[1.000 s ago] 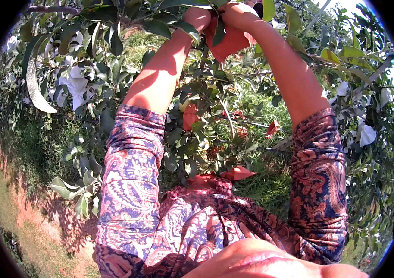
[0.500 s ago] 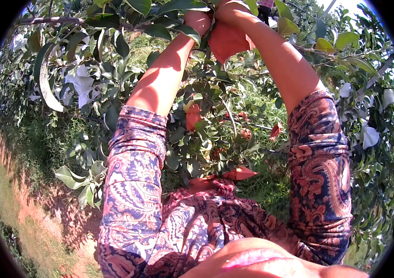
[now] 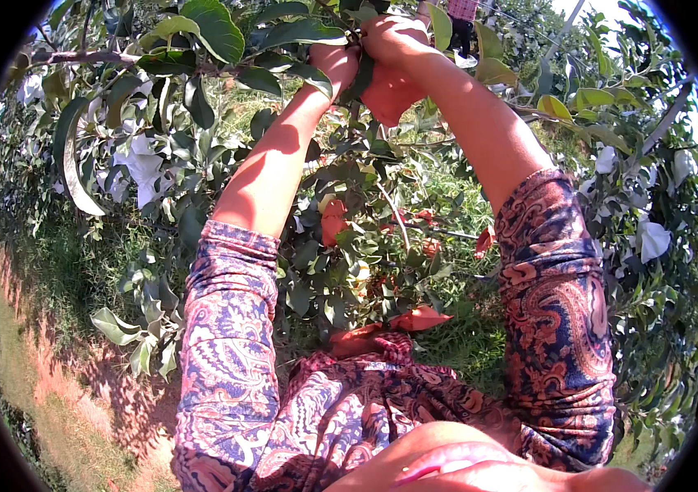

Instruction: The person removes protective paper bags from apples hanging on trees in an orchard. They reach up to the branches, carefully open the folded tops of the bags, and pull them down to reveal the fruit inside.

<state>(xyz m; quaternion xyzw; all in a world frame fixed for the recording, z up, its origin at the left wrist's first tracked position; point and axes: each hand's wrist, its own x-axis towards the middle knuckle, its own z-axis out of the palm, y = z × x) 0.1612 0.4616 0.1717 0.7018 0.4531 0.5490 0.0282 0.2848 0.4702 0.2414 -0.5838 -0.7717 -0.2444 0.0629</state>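
Both my arms, in patterned purple and orange sleeves, reach up into a leafy fruit tree. My right hand point(image 3: 396, 38) grips the top of a red paper-like bag point(image 3: 385, 97) that hangs from a branch among the leaves. My left hand point(image 3: 335, 62) holds the same bag from its left side, with the fingertips partly hidden behind dark green leaves. What the bag holds is not visible.
More red scraps or bags sit lower in the tree point(image 3: 332, 221) and near my chest point(image 3: 419, 317). White bags hang at the left point(image 3: 144, 166) and the right point(image 3: 654, 240). A thick branch point(image 3: 78, 57) runs across the upper left. Grass and bare reddish ground point(image 3: 45, 369) lie below left.
Both hands have stayed on the red bag and have come slightly lower in the picture. More of the bag now shows below my hands.
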